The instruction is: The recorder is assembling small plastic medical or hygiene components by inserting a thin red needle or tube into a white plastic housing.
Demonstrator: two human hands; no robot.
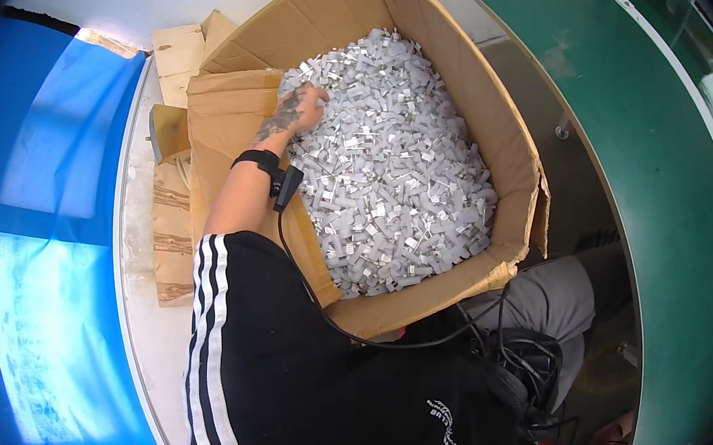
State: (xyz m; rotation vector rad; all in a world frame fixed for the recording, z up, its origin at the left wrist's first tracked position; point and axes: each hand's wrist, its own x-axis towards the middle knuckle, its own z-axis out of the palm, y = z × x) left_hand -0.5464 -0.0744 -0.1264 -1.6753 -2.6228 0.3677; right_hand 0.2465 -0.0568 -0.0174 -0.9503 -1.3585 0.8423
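Observation:
My left hand [306, 110] reaches over the left far part of a large pile of small plastic pieces [385, 165], translucent white with shiny silvery parts. Its fingers look curled inward at the surface of the pile. What they hold, if anything, is hidden. The pieces fill much of an open cardboard box [495, 114] in front of me. A black strap with a small device [286, 185] sits on my left wrist, and a cable runs from it down toward my body. My right hand cannot be made out in the picture.
A folded cardboard flap [230, 113] lies along the box's left side, beside wooden boards [171, 247]. Blue sheeting [52, 307] hangs at the left. A green-topped table [643, 140] stands at the right. The box's near edge is close to my grey-trousered leg [551, 296].

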